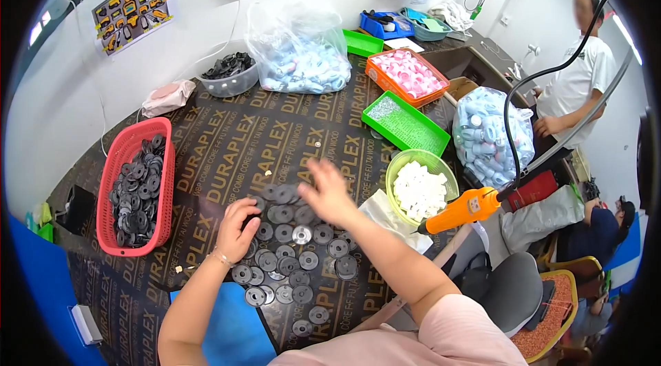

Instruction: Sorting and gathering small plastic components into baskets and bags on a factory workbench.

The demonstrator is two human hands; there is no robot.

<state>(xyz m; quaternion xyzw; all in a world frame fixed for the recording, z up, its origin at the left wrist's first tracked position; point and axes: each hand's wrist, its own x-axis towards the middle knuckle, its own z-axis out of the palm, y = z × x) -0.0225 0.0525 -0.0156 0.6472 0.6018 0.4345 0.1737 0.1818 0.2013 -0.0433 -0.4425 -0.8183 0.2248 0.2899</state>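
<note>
Many black round discs (pixel 302 277) with centre holes lie spread and partly overlapping on the dark printed tabletop (pixel 227 132). One disc (pixel 301 234) among them shows a bright silvery face. My left hand (pixel 237 228) rests at the left edge of the discs, fingers bent and thumb apart, with nothing visible in it. Above the far discs is my right hand (pixel 329 190), smeared a little by motion, its fingers spread and its thumb near several bunched discs. A red basket (pixel 103 197) heaped with similar black discs stands to the left.
An orange electric screwdriver (pixel 463 212) hangs at right beside a green bowl (pixel 391 183) of white pieces. Behind are a green tray (pixel 406 121), an orange tray (pixel 396 92) of pink parts and bagged light-blue parts (pixel 303 63). A blue sheet (pixel 224 325) lies near me. A person (pixel 575 77) stands far right.
</note>
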